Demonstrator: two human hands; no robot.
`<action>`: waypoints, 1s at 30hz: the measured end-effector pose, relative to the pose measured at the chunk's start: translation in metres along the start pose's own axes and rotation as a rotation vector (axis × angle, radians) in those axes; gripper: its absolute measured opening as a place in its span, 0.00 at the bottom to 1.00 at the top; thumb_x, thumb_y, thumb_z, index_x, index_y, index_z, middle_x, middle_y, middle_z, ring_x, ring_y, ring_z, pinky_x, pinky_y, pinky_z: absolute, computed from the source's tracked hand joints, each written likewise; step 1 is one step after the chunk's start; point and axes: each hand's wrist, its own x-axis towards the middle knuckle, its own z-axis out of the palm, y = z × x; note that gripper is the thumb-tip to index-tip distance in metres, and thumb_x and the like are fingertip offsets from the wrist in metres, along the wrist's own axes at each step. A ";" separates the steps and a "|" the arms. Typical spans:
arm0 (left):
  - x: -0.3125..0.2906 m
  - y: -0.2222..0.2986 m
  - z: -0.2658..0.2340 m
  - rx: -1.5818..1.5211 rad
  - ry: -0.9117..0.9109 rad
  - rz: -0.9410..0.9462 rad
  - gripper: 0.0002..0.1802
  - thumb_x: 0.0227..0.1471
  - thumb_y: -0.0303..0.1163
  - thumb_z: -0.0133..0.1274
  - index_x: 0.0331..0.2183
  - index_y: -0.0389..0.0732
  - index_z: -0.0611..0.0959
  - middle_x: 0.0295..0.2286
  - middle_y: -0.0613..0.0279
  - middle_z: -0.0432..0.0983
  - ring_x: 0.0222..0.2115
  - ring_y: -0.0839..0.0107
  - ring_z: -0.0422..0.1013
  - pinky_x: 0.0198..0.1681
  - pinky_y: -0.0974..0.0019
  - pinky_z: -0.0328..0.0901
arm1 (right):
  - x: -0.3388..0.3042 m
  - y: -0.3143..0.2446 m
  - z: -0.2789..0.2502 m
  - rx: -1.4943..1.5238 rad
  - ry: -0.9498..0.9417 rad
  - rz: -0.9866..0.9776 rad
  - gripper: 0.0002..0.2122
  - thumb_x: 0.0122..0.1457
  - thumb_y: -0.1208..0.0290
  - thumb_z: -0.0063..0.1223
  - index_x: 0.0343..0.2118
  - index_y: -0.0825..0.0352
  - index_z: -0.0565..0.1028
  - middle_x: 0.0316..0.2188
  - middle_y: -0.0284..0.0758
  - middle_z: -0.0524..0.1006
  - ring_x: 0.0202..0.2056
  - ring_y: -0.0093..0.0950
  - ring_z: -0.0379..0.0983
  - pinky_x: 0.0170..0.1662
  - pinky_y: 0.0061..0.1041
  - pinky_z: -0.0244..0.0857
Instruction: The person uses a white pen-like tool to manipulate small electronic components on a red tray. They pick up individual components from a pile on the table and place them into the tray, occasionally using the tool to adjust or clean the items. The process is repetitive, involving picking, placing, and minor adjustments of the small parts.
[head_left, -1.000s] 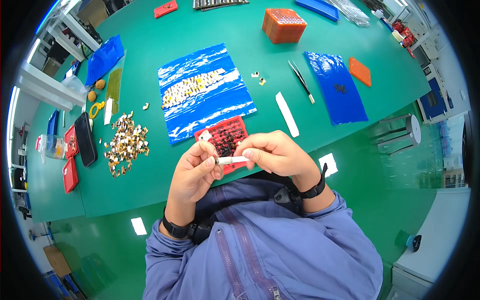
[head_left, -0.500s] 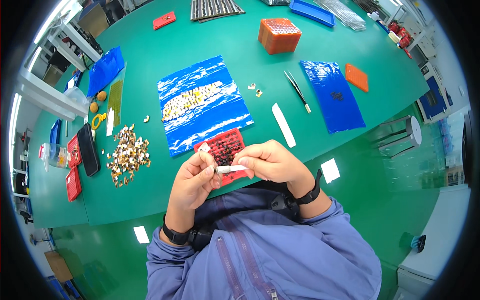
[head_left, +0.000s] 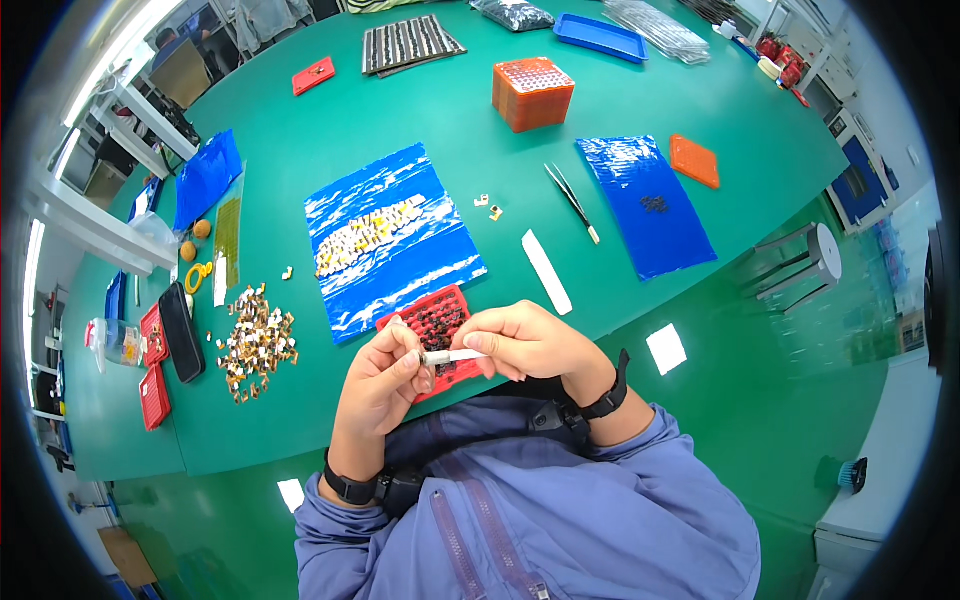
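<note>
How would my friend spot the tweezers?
Find the big green table, then the blue sheet holding a small dark pile, on the right. Just left of it lie the tweezers: thin, dark-bodied, with two spread points, unlike the flat white strip nearby.

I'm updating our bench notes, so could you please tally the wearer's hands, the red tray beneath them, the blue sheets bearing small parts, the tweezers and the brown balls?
Left hand and right hand: 2
Red tray beneath them: 1
Loaded blue sheets: 2
Tweezers: 1
Brown balls: 2
Total: 8
</note>
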 end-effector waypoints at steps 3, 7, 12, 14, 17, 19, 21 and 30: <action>0.005 0.002 0.002 0.022 -0.023 0.013 0.04 0.54 0.26 0.47 0.31 0.37 0.71 0.22 0.62 0.70 0.23 0.76 0.68 0.28 0.75 0.64 | 0.002 0.012 0.000 -0.044 0.051 -0.208 0.07 0.57 0.70 0.48 0.32 0.69 0.74 0.17 0.27 0.71 0.14 0.13 0.62 0.17 0.14 0.56; 0.008 0.004 0.005 0.011 -0.003 -0.011 0.03 0.54 0.26 0.47 0.31 0.37 0.71 0.22 0.63 0.70 0.23 0.77 0.68 0.28 0.76 0.65 | -0.002 -0.002 -0.003 0.022 0.008 0.020 0.05 0.55 0.72 0.51 0.32 0.68 0.75 0.18 0.26 0.72 0.17 0.12 0.62 0.19 0.14 0.56; 0.011 0.006 0.014 0.128 0.094 -0.069 0.04 0.54 0.27 0.47 0.29 0.39 0.69 0.20 0.64 0.67 0.21 0.75 0.66 0.25 0.74 0.61 | -0.003 0.011 -0.007 -0.093 0.141 -0.180 0.05 0.49 0.75 0.57 0.31 0.66 0.76 0.18 0.25 0.71 0.19 0.12 0.60 0.22 0.14 0.53; 0.012 0.006 0.015 0.148 0.108 -0.047 0.04 0.54 0.27 0.47 0.29 0.39 0.69 0.20 0.64 0.68 0.20 0.75 0.65 0.25 0.73 0.61 | -0.004 0.010 -0.010 -0.113 0.174 -0.175 0.06 0.48 0.78 0.57 0.31 0.67 0.76 0.17 0.24 0.69 0.19 0.11 0.59 0.22 0.13 0.50; 0.010 0.008 0.012 0.104 0.102 -0.004 0.04 0.54 0.28 0.46 0.29 0.40 0.68 0.22 0.65 0.67 0.22 0.76 0.65 0.26 0.74 0.62 | -0.006 0.012 -0.013 -0.134 0.233 -0.131 0.06 0.48 0.77 0.58 0.30 0.66 0.76 0.17 0.23 0.66 0.19 0.11 0.56 0.21 0.14 0.48; 0.010 0.010 0.010 0.001 0.053 0.048 0.03 0.55 0.27 0.45 0.30 0.40 0.69 0.22 0.64 0.69 0.23 0.76 0.67 0.28 0.73 0.63 | -0.007 0.016 -0.012 -0.172 0.295 -0.082 0.06 0.47 0.76 0.58 0.30 0.66 0.76 0.16 0.24 0.67 0.19 0.11 0.56 0.21 0.14 0.50; 0.009 0.013 0.009 -0.077 -0.034 0.078 0.05 0.55 0.30 0.45 0.31 0.42 0.67 0.24 0.65 0.65 0.24 0.75 0.63 0.29 0.71 0.62 | -0.007 0.013 -0.011 -0.263 0.323 -0.104 0.06 0.48 0.74 0.58 0.30 0.66 0.76 0.18 0.27 0.70 0.20 0.14 0.61 0.22 0.16 0.54; 0.009 0.004 0.006 -0.332 -0.299 0.224 0.06 0.55 0.34 0.46 0.31 0.46 0.66 0.25 0.67 0.63 0.25 0.76 0.60 0.30 0.72 0.61 | -0.009 0.011 -0.012 -0.442 0.293 -0.177 0.07 0.49 0.70 0.58 0.31 0.64 0.77 0.23 0.33 0.74 0.23 0.24 0.70 0.25 0.22 0.62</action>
